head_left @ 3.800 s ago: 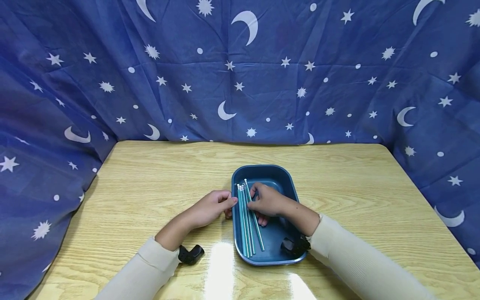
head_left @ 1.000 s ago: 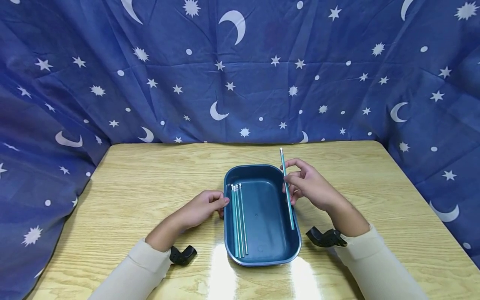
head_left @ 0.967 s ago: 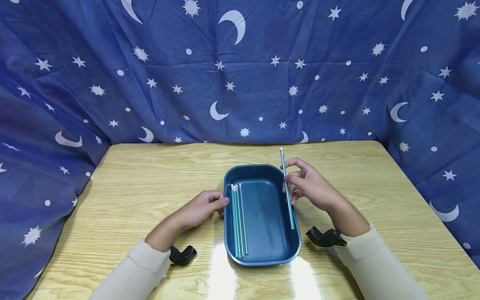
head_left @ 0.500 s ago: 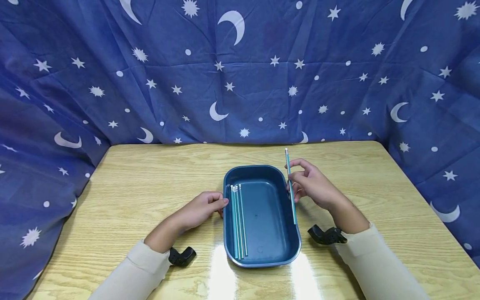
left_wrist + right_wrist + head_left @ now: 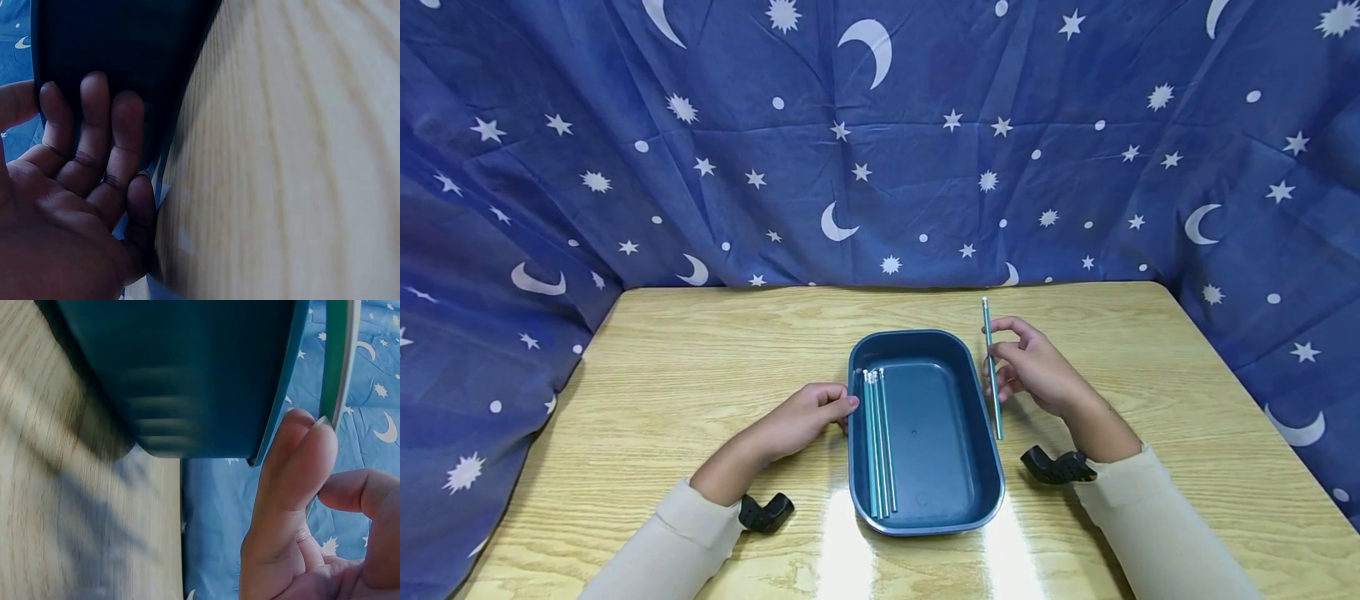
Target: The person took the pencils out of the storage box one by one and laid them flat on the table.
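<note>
In the head view, a dark blue plastic tray [image 5: 936,450] sits on the wooden table. Several teal pencils [image 5: 872,450] lie side by side along its left wall, white eraser ends facing away. My left hand [image 5: 797,423] holds the tray's left rim, thumb on top; in the left wrist view its fingers [image 5: 95,106] lie against the outer wall. Just beyond the right rim, my right hand [image 5: 1036,367] pinches one teal pencil [image 5: 997,412], eraser end pointing away. In the right wrist view thumb and fingers meet on the pencil [image 5: 334,356], near the tray's outer side.
Light wooden tabletop [image 5: 715,350] surrounds the tray. A blue curtain [image 5: 737,208] with white moons and stars hangs behind the table and along both sides. Black wrist cameras [image 5: 766,512] are strapped at both cuffs.
My right hand took a pencil from beside the others, lifted it from the tray and carried it rightward past the right rim. The left hand stays at the left rim.
</note>
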The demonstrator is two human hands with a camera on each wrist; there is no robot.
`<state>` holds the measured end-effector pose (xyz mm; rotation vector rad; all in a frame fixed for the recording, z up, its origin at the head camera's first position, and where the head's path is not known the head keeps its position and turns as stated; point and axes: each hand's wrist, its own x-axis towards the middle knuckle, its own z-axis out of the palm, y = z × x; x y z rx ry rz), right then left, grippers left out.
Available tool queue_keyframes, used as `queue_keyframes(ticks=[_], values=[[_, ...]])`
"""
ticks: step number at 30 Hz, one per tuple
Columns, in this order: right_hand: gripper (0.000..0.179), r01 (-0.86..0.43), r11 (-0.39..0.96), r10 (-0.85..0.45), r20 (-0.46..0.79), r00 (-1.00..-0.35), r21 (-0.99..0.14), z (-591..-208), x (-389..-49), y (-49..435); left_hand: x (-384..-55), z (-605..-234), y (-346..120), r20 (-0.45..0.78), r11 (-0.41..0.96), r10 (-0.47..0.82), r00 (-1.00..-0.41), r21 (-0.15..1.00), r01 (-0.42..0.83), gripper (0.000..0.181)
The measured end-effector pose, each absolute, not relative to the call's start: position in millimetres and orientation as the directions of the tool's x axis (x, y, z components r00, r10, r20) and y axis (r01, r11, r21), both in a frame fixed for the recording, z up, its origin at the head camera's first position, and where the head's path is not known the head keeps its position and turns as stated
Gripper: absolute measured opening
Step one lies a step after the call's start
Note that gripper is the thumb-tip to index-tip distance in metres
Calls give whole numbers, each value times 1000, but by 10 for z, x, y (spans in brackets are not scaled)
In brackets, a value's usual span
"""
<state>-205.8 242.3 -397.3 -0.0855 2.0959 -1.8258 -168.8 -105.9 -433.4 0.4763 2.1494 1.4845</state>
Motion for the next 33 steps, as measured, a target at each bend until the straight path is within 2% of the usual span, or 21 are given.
queue_keyframes(ticks=[20, 33], values=[[54, 177, 212, -236, -227, -945, -961, -4075, -2134, 2529, -1687, -4335, -1047, -207, 343, 536, -819, 939, -14, 36], [60, 177, 246, -262, -241, -935, -953, -4186, -2175, 2560, -1684, -4315, -1042, -211, 356, 526, -824, 934, -13, 38]])
